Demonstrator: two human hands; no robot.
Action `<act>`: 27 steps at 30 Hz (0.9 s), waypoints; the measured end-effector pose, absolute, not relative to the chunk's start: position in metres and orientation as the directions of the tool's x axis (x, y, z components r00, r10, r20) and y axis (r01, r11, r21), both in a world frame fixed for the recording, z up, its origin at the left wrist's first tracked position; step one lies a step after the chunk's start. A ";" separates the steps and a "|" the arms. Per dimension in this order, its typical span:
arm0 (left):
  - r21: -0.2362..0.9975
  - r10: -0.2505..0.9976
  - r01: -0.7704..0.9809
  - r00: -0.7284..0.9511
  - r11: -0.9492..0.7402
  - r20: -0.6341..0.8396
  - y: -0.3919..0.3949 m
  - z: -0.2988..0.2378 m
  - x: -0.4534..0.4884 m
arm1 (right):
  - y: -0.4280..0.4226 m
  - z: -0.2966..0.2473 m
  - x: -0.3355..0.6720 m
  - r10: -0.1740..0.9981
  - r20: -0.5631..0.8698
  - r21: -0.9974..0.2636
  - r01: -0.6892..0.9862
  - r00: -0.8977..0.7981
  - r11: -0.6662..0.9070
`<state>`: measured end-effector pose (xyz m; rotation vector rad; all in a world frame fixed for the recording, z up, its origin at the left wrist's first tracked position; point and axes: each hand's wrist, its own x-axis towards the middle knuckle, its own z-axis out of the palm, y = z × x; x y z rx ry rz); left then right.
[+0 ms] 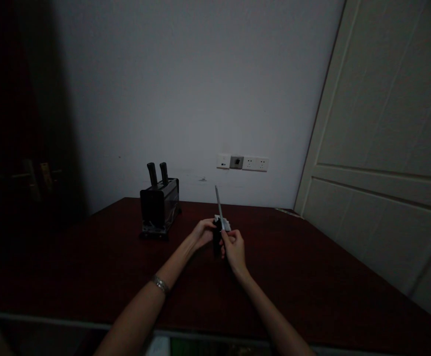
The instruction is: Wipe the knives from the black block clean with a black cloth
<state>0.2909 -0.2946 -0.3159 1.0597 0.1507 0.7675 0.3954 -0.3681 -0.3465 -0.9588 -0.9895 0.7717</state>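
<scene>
Both my hands meet over the middle of a dark red table (312, 287). They hold a knife (219, 202) with its grey blade pointing up and its black handle down between the hands. My left hand (202, 233) is closed beside the handle, together with a small white cloth (223, 223) at the base of the blade. My right hand (233, 249) is wrapped round the black handle. A bracelet sits on my left wrist.
A black knife block (159, 207) with two black handles sticking out stands at the back left of the table. White wall sockets (242, 162) are on the wall behind. A pale door (386, 148) is at the right. The room is dim.
</scene>
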 end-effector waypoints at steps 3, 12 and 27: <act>0.776 0.600 -0.513 0.768 0.366 0.225 -0.296 -0.315 0.288 | -0.367 -0.347 0.397 0.860 0.334 -0.916 -0.081 0.385 0.392; 0.859 0.599 -0.343 0.799 0.379 0.055 -0.296 -0.318 0.294 | -0.368 -0.346 0.398 0.848 0.329 -0.919 -0.064 0.415 0.388; 0.980 0.718 -0.183 0.691 0.073 0.076 -0.285 -0.325 0.282 | -0.372 -0.350 0.399 0.778 0.517 -0.853 0.293 0.358 0.431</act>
